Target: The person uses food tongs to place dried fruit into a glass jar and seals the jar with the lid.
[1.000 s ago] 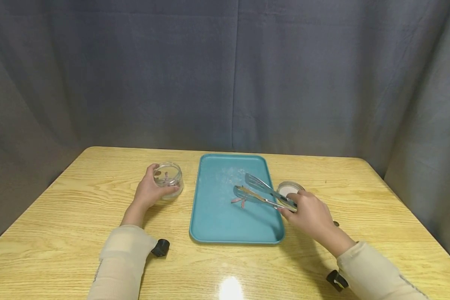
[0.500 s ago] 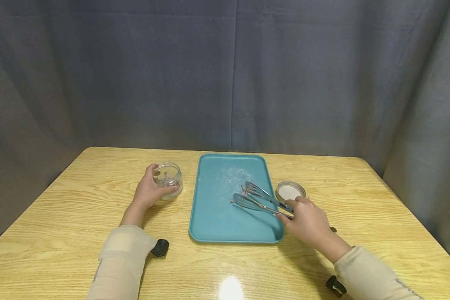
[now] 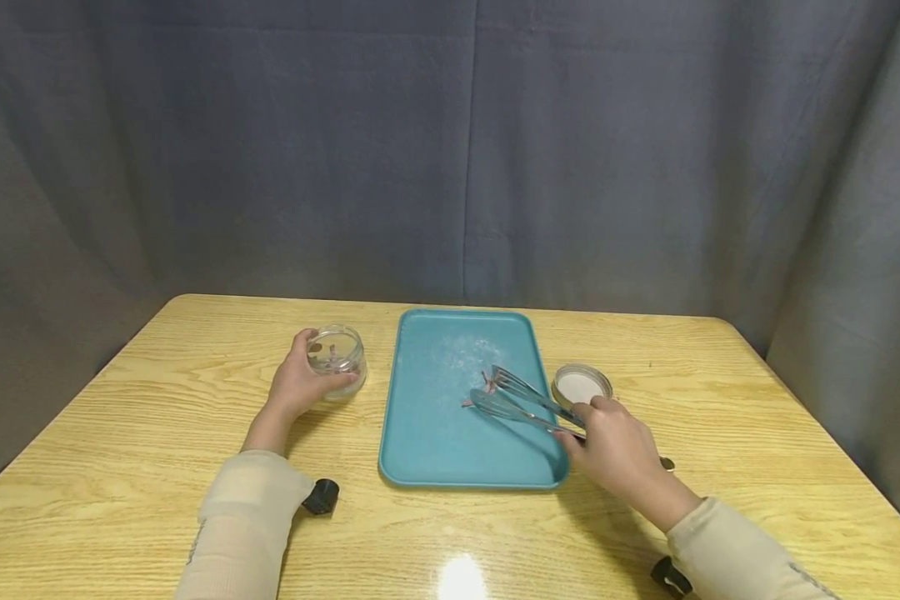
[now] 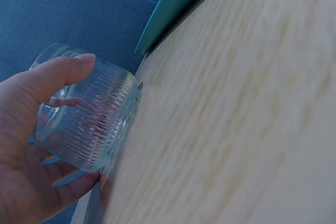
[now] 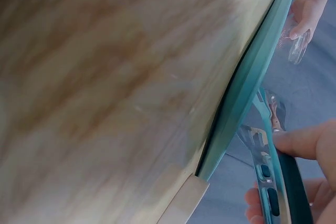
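Note:
My left hand (image 3: pixel 296 383) grips a clear glass jar (image 3: pixel 352 364) from its left side, thumb on one side and fingers on the other. In the left wrist view, reddish, twig-like pieces (image 4: pixel 65 101) show through the ribbed glass. My right hand (image 3: pixel 613 442) holds metal serving tongs (image 3: pixel 536 395), whose slotted ends stand apart low over the blue tray (image 3: pixel 427 450). Small pinkish pieces (image 3: pixel 487 382) lie on the tray by the tong ends, partly hidden by them. I cannot tell whether the tongs touch them.
Just right of the tray lies a round lid (image 3: pixel 579 385) with a pale inside, close to my right hand. White powdery marks (image 3: pixel 468 352) dust the tray's far half. Everything stands on a wooden table (image 3: pixel 375 542), with a grey curtain (image 3: pixel 450 167) behind it.
The tongs have moved down and slightly toward me, their ends now low by the pinkish pieces. My right hand shifted a little with them, uncovering more of the lid. Left hand and jar stayed still.

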Motion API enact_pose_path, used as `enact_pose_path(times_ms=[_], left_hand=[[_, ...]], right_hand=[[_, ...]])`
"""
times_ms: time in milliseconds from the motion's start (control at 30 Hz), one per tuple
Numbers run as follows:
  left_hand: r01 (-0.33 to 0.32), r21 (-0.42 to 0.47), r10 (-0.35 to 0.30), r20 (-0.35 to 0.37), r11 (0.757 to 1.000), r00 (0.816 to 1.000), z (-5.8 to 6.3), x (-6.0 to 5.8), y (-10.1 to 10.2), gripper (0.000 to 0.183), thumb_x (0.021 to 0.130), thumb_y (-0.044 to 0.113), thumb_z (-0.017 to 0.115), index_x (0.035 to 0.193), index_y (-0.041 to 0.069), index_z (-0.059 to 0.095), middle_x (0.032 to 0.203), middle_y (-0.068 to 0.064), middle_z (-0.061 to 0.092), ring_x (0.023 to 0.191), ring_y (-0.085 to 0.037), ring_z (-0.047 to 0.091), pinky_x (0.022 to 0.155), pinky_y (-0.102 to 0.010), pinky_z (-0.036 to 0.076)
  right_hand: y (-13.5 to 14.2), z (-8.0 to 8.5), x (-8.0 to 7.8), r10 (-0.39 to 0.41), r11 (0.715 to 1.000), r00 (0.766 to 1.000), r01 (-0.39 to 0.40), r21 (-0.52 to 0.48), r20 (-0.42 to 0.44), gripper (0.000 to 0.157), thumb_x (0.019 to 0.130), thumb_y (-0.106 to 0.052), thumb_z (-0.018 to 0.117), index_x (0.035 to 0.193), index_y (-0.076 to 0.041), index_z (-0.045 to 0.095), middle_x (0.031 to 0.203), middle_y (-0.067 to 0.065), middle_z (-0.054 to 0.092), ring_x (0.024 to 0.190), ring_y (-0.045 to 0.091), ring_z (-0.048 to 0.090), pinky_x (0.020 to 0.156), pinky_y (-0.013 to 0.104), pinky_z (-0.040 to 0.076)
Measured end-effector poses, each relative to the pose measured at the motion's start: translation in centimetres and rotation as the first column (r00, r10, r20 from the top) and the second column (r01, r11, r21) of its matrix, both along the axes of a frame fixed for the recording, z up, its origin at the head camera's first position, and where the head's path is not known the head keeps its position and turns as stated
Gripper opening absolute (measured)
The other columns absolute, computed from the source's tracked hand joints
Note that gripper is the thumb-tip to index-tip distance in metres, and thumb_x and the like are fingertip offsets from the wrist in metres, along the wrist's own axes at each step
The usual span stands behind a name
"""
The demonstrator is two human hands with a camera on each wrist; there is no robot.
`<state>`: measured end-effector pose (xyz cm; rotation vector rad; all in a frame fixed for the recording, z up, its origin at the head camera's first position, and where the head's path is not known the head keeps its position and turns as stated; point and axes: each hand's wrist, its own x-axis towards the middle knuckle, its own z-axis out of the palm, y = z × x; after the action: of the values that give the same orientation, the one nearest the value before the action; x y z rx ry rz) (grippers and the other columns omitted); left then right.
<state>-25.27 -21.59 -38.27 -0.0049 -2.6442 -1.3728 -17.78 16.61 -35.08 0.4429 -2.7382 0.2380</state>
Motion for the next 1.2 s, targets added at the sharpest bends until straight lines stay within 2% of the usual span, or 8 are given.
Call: enact_pose_path(times_ms=[133,633,800,1200], left_hand=[[-0.003,-0.002,0.003,-0.003,1.0,1.0,0.0,-0.1,0.0,0.096,0.064,0.034,0.075,0.135,0.008,0.015,0.129,-0.022,0.034,0.113,-0.041,0.033,0.089,-0.051,0.028],[-0.006,-0.001,0.006,-0.01,1.0,1.0,-0.2,0.0,0.0,0.096,0.064,0.034,0.075,0.135,0.007,0.016,0.129,-0.022,0.033,0.113,-0.041,0.033,0.089,-0.05,0.029],[-0.004,-0.003,0.004,-0.015,1.0,1.0,-0.2,0.0,0.0,0.097,0.064,0.034,0.075,0.135,0.007,0.016,0.129,-0.022,0.034,0.113,-0.041,0.033,0.09,-0.051,0.028],[0.004,-0.002,-0.004,-0.02,1.0,1.0,0.0,0.1,0.0,0.096,0.064,0.033,0.075,0.135,0.005,0.016,0.129,-0.023,0.033,0.113,-0.041,0.033,0.09,-0.051,0.028]], right_hand=[[0.2,0.0,0.0,0.013,1.0,1.0,-0.012,0.007,-0.025,0.031,0.07,-0.027,0.069,0.088,-0.002,0.064,0.062,0.0,0.043,0.053,0.014,0.043,0.038,0.03,0.034],[0.7,0.0,0.0,0.007,1.0,0.999,-0.006,0.017,-0.036,0.012,0.074,-0.021,0.067,0.071,-0.01,0.062,0.057,-0.002,0.04,0.046,0.013,0.04,0.035,0.031,0.032],[1.1,0.0,-0.2,0.0,1.0,1.0,0.001,0.014,-0.029,0.013,0.075,-0.019,0.066,0.066,-0.013,0.058,0.055,-0.003,0.039,0.045,0.014,0.039,0.036,0.031,0.031],[1.5,0.1,-0.3,-0.015,1.0,1.0,0.015,0.012,-0.003,0.013,0.076,-0.018,0.066,0.066,-0.014,0.058,0.057,-0.002,0.044,0.047,0.014,0.042,0.036,0.031,0.032]])
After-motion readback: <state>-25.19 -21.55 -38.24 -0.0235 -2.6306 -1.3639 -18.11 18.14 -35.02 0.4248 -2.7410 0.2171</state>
